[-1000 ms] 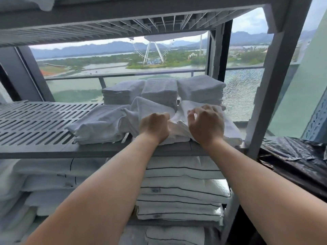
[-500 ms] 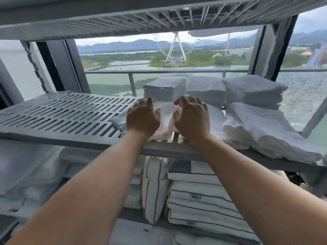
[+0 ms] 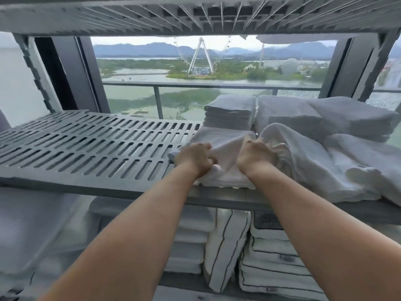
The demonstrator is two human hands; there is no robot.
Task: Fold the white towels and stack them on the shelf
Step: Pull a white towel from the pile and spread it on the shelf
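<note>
The left grip [image 3: 195, 158] and right grip [image 3: 253, 155] are both clutching the folded towel [image 3: 225, 144] by its sides, likely squaring it on the shelf [image 3: 86, 148] at nine o'clock of the unfolded pile [image 3: 325, 170].

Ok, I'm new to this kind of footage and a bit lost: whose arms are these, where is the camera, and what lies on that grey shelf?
No machine here: the arms are a person's, and the one picture comes from a wide-angle camera worn on their head, looking forward and down. The left hand and right hand both grip a folded white towel lying at the front of the slotted grey shelf. Behind it stand neat stacks of folded towels; to its right lies a loose heap of unfolded towels. The shelf below holds white linens with dark stripes.
</note>
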